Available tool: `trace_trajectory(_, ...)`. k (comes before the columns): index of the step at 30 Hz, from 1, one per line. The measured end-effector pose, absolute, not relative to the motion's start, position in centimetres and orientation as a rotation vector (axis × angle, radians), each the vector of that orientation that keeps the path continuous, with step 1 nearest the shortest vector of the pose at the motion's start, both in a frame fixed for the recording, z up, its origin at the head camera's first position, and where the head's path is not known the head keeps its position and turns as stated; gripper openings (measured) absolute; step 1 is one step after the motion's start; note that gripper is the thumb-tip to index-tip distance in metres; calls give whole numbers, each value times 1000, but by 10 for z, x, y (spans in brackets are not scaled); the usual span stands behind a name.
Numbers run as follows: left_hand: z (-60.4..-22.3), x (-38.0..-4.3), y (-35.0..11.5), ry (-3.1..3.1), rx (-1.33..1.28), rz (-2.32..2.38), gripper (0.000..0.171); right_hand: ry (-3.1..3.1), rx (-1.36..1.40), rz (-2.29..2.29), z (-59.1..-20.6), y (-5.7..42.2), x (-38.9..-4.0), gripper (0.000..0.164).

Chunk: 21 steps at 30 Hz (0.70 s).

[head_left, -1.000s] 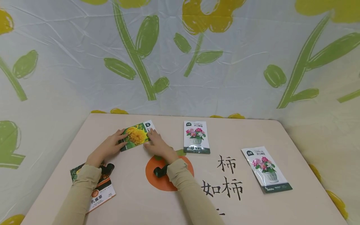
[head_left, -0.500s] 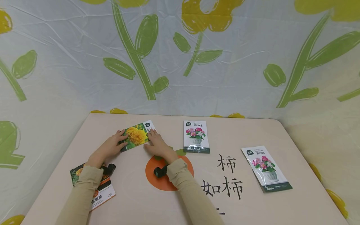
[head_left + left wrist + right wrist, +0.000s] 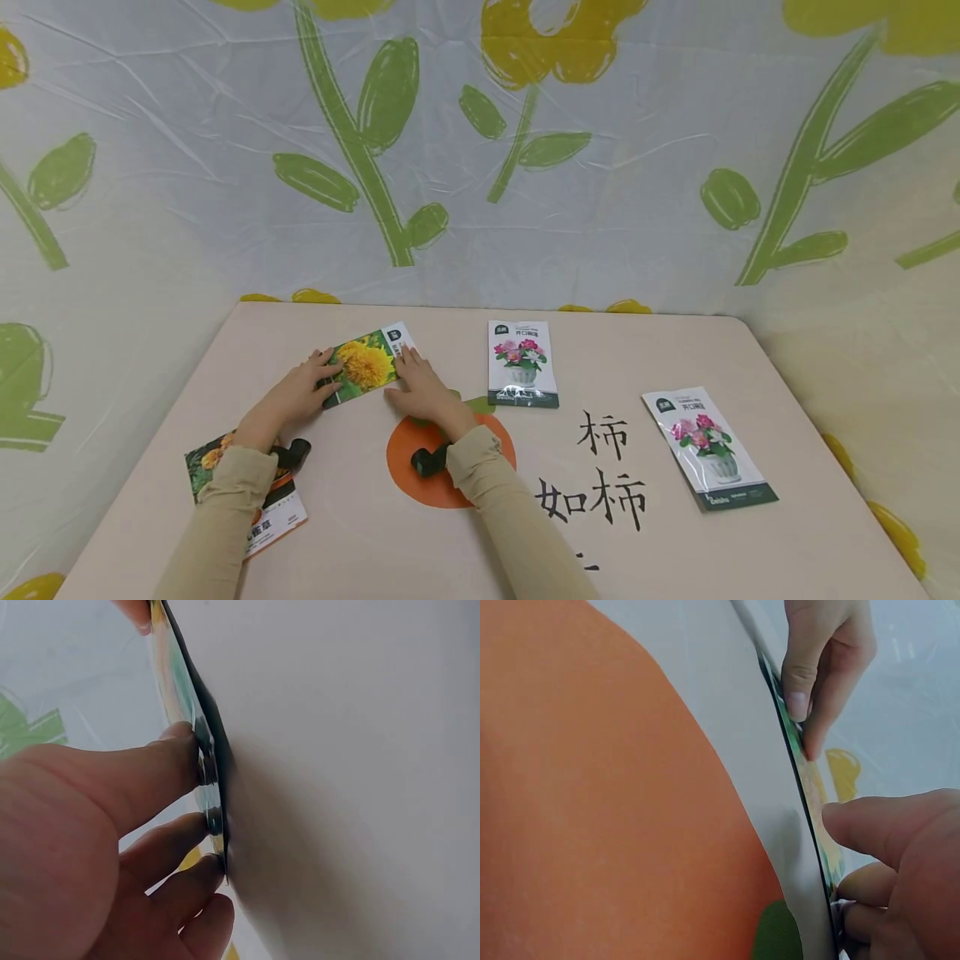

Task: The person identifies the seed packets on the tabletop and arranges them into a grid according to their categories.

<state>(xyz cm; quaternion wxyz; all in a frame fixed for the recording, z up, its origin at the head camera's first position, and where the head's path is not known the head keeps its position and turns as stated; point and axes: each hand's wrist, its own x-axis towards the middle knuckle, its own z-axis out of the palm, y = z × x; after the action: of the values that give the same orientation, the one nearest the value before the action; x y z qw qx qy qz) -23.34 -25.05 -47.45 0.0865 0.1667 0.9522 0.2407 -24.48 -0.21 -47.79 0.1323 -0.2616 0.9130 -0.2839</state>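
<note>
Across the table (image 3: 600,350), "Beishu" marks the rightmost packet (image 3: 712,454) and black writing (image 3: 603,493) includes 柿. Both sleeved arms (image 3: 517,517) stretch forward, fingers nearly straight: the left hand (image 3: 298,390) touches the left end of the yellow-flower packet (image 3: 366,365), the right hand (image 3: 427,388) its right end, the packet lying askew between them.

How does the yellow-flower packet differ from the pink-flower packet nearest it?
The yellow-flower packet shows blooms close up; the pink-flower packet, blooms in a pot. In the head view, the yellow-flower packet lies slanted, the pink-flower packet nearly straight. The left hand and right hand touch the yellow-flower packet; neither touches the pink-flower packet. Both carry a dark badge.
</note>
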Motion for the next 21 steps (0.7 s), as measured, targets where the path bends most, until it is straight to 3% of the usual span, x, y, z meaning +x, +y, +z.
trace_trajectory(21, -472, -226, -241, 2861, 525, 667, 44, 2665, -752, -764, -476, 5, -233, 65)
